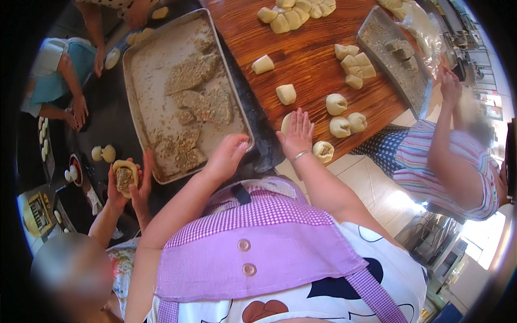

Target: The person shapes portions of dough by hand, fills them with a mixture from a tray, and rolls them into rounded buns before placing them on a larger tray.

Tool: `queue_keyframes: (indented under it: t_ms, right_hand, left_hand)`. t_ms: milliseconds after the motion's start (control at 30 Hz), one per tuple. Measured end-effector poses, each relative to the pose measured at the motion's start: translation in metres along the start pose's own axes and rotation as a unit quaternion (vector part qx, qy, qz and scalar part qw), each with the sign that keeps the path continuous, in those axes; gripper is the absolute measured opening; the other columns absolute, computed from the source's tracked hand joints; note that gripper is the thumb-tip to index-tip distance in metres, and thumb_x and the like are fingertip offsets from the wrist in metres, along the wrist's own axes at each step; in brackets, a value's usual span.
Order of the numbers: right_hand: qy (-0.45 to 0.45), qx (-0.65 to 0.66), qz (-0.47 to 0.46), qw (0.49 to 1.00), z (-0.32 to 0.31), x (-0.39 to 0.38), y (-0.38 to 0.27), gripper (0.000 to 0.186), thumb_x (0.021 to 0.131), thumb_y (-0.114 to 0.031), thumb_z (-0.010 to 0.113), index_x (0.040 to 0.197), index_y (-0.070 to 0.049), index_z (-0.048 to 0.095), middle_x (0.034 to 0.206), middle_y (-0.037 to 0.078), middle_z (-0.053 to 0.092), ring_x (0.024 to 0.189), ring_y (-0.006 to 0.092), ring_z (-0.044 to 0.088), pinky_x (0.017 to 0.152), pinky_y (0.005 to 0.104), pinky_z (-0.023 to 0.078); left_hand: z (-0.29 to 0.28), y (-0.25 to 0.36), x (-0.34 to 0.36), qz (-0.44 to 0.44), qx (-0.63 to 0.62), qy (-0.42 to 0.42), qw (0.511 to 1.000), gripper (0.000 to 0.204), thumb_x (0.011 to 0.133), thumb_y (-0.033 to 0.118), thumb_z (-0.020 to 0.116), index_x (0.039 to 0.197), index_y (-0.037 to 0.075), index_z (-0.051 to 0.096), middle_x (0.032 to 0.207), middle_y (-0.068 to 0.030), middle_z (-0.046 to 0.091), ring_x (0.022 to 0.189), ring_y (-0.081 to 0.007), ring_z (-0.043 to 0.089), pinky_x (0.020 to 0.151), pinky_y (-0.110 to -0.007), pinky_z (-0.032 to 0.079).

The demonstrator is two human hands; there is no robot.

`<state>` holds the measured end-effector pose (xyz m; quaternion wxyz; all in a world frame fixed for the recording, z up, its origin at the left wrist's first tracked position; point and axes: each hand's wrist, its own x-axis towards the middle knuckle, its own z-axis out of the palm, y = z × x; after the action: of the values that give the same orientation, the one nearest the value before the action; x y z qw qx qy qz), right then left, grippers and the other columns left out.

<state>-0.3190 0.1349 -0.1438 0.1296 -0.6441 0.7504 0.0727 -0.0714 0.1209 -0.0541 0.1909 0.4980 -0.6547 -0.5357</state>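
Note:
My right hand (298,135), with a thin bracelet at the wrist, lies open with its fingers spread, pressing flat on a pale dough piece (285,123) at the near edge of the wooden board (318,59). Only the left side of that dough shows. Near the lower right corner of a big metal tray (129,91) is my left hand (229,157), its fingers curled inward; what they hold, if anything, is hidden. Chunky brownish filling (188,75) lies in the tray. Beyond my right hand sit two cut dough pieces (286,94) (263,64).
Filled buns (340,127) stand right of my right hand, near more cut dough (357,67). A second tray (398,64) lies farther right. At left, a co-worker's hands hold a filled dough wrapper (125,180). Another person in stripes (447,156) stands at right.

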Motion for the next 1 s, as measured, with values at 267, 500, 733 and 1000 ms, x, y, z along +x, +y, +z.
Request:
queue_keyframes:
  t_ms: [267, 500, 733, 1000]
  right_hand:
    - [0.095, 0.224, 0.127, 0.962, -0.019, 0.011, 0.016, 0.075, 0.081, -0.011, 0.069, 0.142, -0.001, 0.027, 0.143, 0.028, 0.034, 0.129, 0.0423, 0.038, 0.108, 0.0456, 0.032]
    - [-0.163, 0.423, 0.042, 0.89, -0.077, 0.027, -0.009, 0.051, 0.073, -0.013, 0.077, 0.117, 0.003, 0.055, 0.104, 0.015, 0.065, 0.09, 0.0267, 0.065, 0.082, 0.0349, 0.052]
    - [-0.338, 0.608, -0.053, 0.716, -0.136, -0.007, -0.108, 0.036, 0.085, -0.01, 0.068, 0.116, 0.003, 0.056, 0.105, 0.007, 0.064, 0.096, 0.0136, 0.06, 0.082, 0.0257, 0.049]
    - [-0.139, 0.504, -0.024, 0.852, 0.037, 0.057, -0.156, 0.072, 0.082, -0.005, 0.058, 0.144, 0.003, 0.022, 0.131, 0.021, 0.053, 0.119, 0.0302, 0.054, 0.1, 0.0351, 0.042]
  left_hand:
    - [0.002, -0.021, -0.003, -0.112, -0.103, 0.052, 0.987, 0.028, 0.095, 0.022, 0.056, 0.116, 0.003, 0.059, 0.11, -0.0124, 0.059, 0.102, -0.0236, 0.059, 0.09, -0.034, 0.047]
    - [-0.01, -0.057, -0.013, -0.278, -0.482, 0.152, 0.817, 0.032, 0.095, 0.024, 0.057, 0.122, 0.007, 0.053, 0.116, -0.0027, 0.057, 0.102, -0.019, 0.058, 0.085, -0.035, 0.046]
    - [-0.023, -0.041, -0.045, -0.11, -0.829, -0.001, 0.548, 0.076, 0.086, 0.067, 0.049, 0.132, 0.007, 0.049, 0.139, -0.0171, 0.048, 0.126, -0.038, 0.047, 0.105, -0.055, 0.037]
    - [-0.054, -0.059, -0.064, -0.068, -0.832, 0.142, 0.532, 0.073, 0.087, 0.062, 0.053, 0.133, 0.004, 0.049, 0.136, -0.019, 0.05, 0.124, -0.0405, 0.048, 0.105, -0.053, 0.038]
